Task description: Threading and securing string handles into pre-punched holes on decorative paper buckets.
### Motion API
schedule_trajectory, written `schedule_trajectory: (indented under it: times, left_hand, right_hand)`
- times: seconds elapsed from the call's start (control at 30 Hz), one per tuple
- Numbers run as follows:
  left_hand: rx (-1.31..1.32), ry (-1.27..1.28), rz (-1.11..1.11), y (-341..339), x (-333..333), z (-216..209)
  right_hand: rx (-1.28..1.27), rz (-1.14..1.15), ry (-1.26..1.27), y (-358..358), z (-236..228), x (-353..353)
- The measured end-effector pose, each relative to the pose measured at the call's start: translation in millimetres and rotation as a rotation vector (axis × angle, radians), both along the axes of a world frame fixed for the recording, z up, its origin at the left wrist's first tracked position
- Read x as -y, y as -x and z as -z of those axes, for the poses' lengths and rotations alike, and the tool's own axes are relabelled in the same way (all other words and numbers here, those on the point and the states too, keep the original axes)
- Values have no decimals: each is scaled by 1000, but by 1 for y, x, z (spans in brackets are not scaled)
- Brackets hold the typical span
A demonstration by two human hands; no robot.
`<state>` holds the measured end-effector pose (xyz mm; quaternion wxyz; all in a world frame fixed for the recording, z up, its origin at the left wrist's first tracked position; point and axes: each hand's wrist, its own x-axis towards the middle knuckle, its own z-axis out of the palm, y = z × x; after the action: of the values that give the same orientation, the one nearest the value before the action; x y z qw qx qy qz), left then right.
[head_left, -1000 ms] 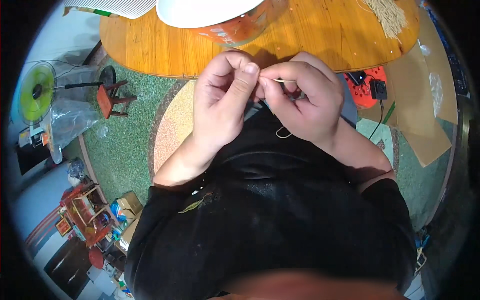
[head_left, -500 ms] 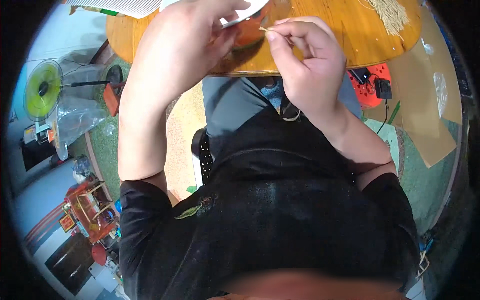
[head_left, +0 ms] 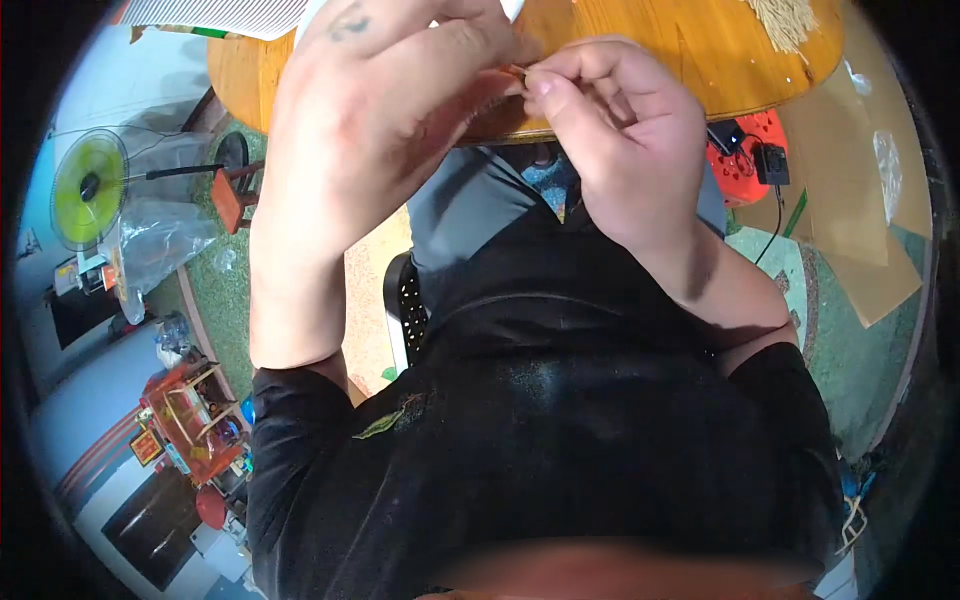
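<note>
Both of my hands meet over the near edge of the wooden table. My right hand [head_left: 635,135] is closed, with thumb and index finger pinching a short, thin tan stick [head_left: 519,73]. My left hand [head_left: 390,95] reaches across from the left, its fingers curled with the tips close to the stick's other end. What those left fingers hold, if anything, is hidden behind the hand. A white object, showing only as a bit of rim [head_left: 513,9], lies beyond the left hand. At the table's far right is a pile of thin tan sticks [head_left: 785,22].
The wooden table [head_left: 670,60] has a rounded right end. A white ribbed sheet [head_left: 215,14] lies at its far left. Below on the right are a red stool [head_left: 735,180] with a black adapter [head_left: 770,163] and cardboard [head_left: 850,230]. A green fan [head_left: 90,188] stands left.
My left hand has moved right and closer to my right hand, covering the white rim and the reddish thing seen before. My right hand still pinches the stick and has shifted slightly.
</note>
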<state>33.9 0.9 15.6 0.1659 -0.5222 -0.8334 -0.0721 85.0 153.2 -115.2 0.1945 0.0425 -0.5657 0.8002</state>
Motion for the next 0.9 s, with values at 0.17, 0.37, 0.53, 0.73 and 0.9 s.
schedule_trajectory:
  times: [0.17, 0.37, 0.53, 0.73, 0.9]
  left_hand:
    - [-59, -10, 87, 6, 2, 5]
    - [97, -71, -6, 2, -3, 8]
    - [269, -140, -119, -2, -4, 11]
    - [385, -287, -137, 3, -9, 16]
    - [437, -245, -327, 12, -14, 5]
  right_hand:
    - [143, -177, 53, -7, -15, -11]
    - [-4, -122, -30, -5, -14, -9]
    - [-314, 44, -336, 1, -3, -12]
    - [-376, 112, -222, 12, 15, -4]
    - [-143, 115, -125, 15, 22, 1]
